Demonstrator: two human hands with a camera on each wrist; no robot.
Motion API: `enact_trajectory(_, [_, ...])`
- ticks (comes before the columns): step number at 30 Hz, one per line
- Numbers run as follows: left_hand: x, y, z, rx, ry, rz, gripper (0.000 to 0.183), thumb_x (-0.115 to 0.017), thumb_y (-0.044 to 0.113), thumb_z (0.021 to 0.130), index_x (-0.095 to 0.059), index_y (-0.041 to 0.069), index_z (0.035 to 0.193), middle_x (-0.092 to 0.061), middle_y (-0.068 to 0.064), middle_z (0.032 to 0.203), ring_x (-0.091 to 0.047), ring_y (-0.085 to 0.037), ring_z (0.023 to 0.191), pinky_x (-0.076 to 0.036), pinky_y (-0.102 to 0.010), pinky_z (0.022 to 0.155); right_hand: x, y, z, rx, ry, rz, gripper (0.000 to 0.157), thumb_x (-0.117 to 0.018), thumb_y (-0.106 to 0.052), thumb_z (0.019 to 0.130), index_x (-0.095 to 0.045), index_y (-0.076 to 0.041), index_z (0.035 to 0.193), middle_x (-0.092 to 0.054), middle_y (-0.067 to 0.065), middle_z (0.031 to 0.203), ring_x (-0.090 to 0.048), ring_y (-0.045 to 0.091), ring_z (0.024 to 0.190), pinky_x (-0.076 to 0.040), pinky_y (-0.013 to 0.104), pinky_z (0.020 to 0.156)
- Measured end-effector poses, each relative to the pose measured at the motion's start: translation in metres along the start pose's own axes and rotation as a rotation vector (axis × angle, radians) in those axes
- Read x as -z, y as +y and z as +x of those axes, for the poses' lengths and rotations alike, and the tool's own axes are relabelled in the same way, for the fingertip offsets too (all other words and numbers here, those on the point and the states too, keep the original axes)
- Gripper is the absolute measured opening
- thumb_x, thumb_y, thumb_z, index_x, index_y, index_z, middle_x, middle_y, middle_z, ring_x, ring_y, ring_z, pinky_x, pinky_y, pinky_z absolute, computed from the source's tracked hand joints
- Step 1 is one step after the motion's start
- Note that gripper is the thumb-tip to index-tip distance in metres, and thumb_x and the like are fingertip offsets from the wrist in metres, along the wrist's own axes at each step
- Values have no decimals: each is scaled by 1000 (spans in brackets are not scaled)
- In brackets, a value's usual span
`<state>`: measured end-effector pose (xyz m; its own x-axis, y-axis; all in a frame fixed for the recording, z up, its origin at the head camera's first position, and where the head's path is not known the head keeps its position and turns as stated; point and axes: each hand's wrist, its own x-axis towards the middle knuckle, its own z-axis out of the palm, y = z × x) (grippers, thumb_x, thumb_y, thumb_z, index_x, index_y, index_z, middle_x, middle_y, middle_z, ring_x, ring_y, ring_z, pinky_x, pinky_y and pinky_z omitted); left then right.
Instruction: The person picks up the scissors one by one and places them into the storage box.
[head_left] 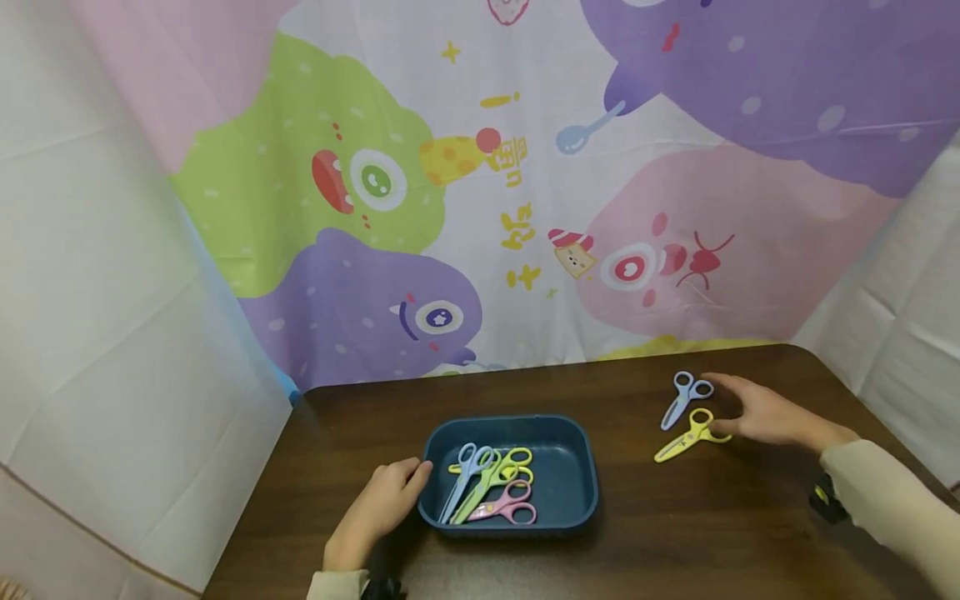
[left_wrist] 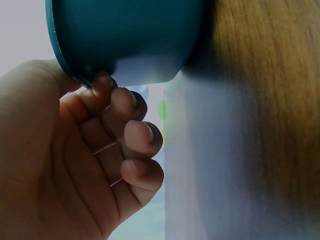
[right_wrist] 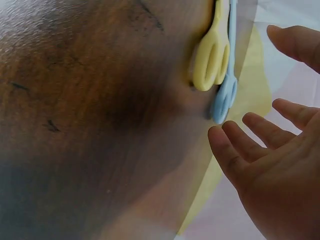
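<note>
A dark blue rectangular tray (head_left: 567,487) stands on the table, its left rim pinched between the thumb and index finger of my left hand (head_left: 382,504). In the left wrist view, the other fingers curl loosely below the tray wall (left_wrist: 135,40). Inside the tray lie blue scissors (head_left: 454,492), green scissors (head_left: 474,493), pink scissors (head_left: 489,507) and a partly hidden yellow pair. My right hand (head_left: 772,414) reaches over the table's right side with fingers spread. Close by its fingertips are light blue scissors (head_left: 677,410) and yellow scissors (head_left: 677,447), their handles toward the hand.
The dark wooden table (head_left: 630,542) has rounded back corners. Behind it hangs a curtain (head_left: 540,333) printed with cartoon monsters, and white cloth (head_left: 112,292) hangs along the left side.
</note>
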<state>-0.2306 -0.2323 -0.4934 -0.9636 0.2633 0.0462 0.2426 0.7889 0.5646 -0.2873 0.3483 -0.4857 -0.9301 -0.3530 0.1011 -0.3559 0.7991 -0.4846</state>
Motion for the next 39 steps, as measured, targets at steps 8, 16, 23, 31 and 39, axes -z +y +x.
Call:
enact_trajectory(8, [0, 1, -1, -2, 0, -10, 41, -54, 26, 108, -44, 14, 70, -35, 6, 62, -30, -5, 55, -29, -23, 55, -7, 5, -2, 10, -15, 16, 78, -86, -25, 83, -50, 12, 141, -62, 32, 129, -63, 48, 117, -49, 61, 96])
enact_trajectory(16, [1, 1, -3, -1, 7, -9, 41, -53, 27, 108, -44, 15, 70, -34, 7, 62, -30, -5, 55, -29, -23, 55, -11, 9, -3, 20, -45, 26, 65, -86, -17, 82, -57, 13, 131, -70, 22, 116, -69, 32, 101, -56, 43, 82])
enact_trajectory(23, [0, 1, -2, -15, 11, 7, 40, -53, 26, 109, -45, 15, 70, -35, 7, 62, -30, -4, 55, -30, -23, 56, -12, 9, -2, 31, -63, 42, 53, -84, -13, 84, -62, 10, 127, -72, 15, 111, -69, 25, 96, -56, 35, 78])
enact_trajectory(31, [0, 0, -1, -22, 13, 3, 40, -53, 28, 108, -45, 15, 71, -35, 7, 63, -31, -4, 56, -30, -24, 56, -14, 7, 2, 40, -76, 30, 38, -81, -8, 85, -68, 4, 119, -75, 9, 106, -69, 24, 96, -55, 37, 79])
enact_trajectory(39, [0, 1, -2, -11, 9, 5, 40, -53, 27, 109, -45, 15, 71, -35, 7, 63, -31, -4, 56, -30, -23, 55, -18, 9, 3, 44, -76, 15, 33, -80, -5, 85, -71, 2, 116, -76, 7, 105, -70, 31, 101, -55, 42, 82])
